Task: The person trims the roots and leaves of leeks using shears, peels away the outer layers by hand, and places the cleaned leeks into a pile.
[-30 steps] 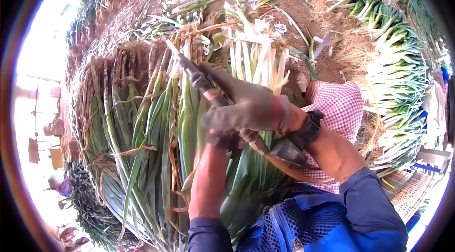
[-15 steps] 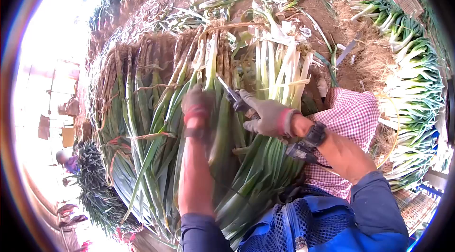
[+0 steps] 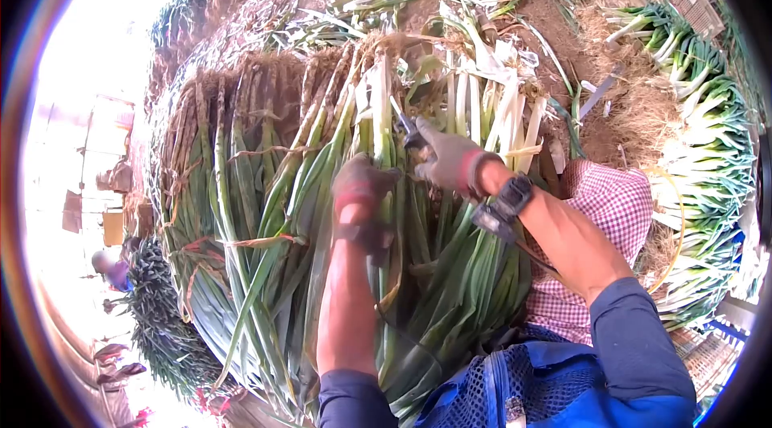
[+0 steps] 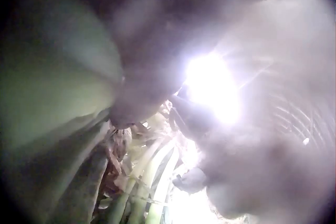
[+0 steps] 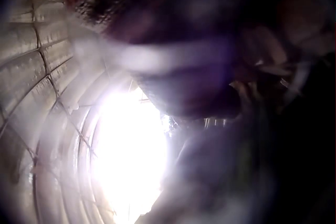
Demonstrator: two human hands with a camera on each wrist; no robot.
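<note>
In the head view my gloved left hand [image 3: 363, 185] grips a leek [image 3: 381, 126] by its green part, with the white stem and roots pointing away from me. Beside it on the right, my gloved right hand [image 3: 452, 159] holds a dark-handled tool [image 3: 414, 137] whose thin pale tip lies against the stem's right side. Cleaned white stalks [image 3: 511, 118] lie to the right of the tool. In the left wrist view a blurred green leaf [image 4: 58, 77] fills the left side beside dark glove shapes. The right wrist view is too dark and blurred to tell fingers apart.
Unpeeled leeks [image 3: 217, 154] with brown roots lie on the left. A curved row of leeks [image 3: 712, 162] runs down the right, near a blade [image 3: 599, 93] on the soil. A checkered cloth [image 3: 603, 207] covers my leg. A wicker basket [image 3: 691, 2] stands at the upper right.
Both hands have separated from their crossed position of a second ago. The left hand now grips a leek, and the tool has moved up and right to its stem.
</note>
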